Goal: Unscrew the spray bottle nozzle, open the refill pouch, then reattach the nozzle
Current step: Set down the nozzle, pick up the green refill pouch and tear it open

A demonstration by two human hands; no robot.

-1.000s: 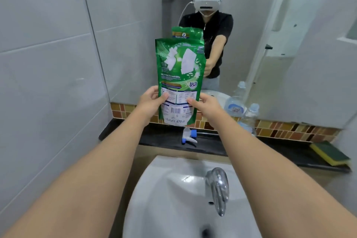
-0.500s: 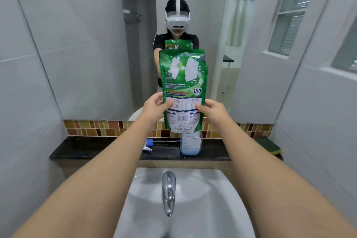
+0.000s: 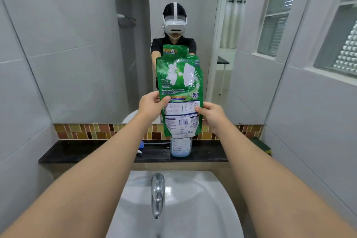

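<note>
I hold a green refill pouch (image 3: 179, 83) upright in front of the mirror, above the black ledge. My left hand (image 3: 151, 105) pinches its left edge and my right hand (image 3: 211, 116) pinches its right edge, both near the white label. Directly below the pouch stands the clear spray bottle (image 3: 180, 148) on the ledge, its neck hidden behind the pouch. The blue and white nozzle (image 3: 141, 148) lies on the ledge to the bottle's left, mostly hidden by my left forearm.
A white sink (image 3: 193, 199) with a chrome tap (image 3: 157, 193) sits below the black ledge (image 3: 77, 150). A green and yellow sponge (image 3: 262, 145) lies at the ledge's right end. Tiled walls close in on both sides; the mirror reflects a person.
The view has swung left and centred on the sink. Both hands keep the same grip on the pouch, which now hangs straight above the bottle.
</note>
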